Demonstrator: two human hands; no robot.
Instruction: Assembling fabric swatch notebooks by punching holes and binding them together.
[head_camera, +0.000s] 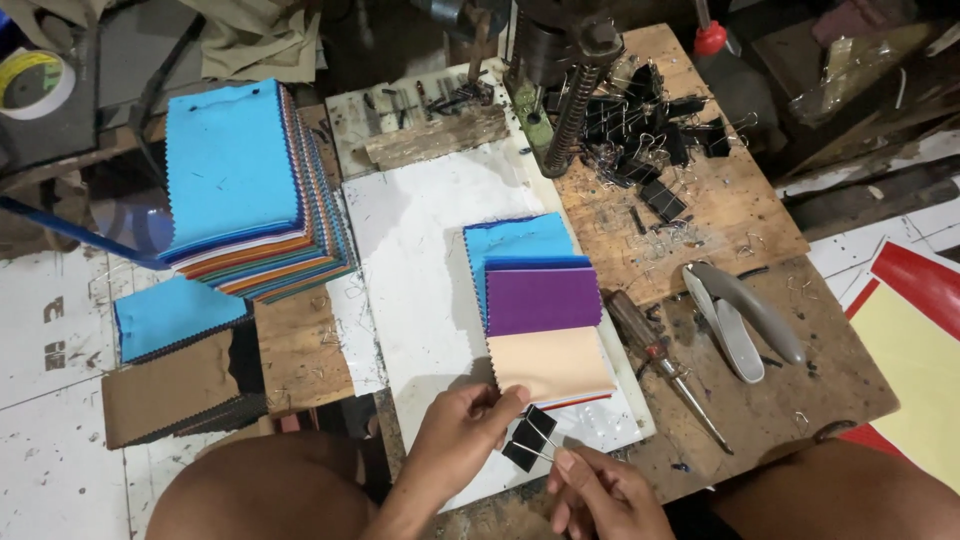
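My left hand (462, 432) pinches the near edge of the fanned swatch stack (545, 315), whose long axis runs far-to-near on the bench (420, 230), while my right hand (600, 492), just nearer, grips a black binder clip (528, 438) beside that edge.

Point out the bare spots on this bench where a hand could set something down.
Free: the white board between the tall swatch stack and the fanned swatches; some bare wood right of the stapler. Crowded: the binder clip pile by the press, and the front edge, where the left hand and right hand hold black clips.
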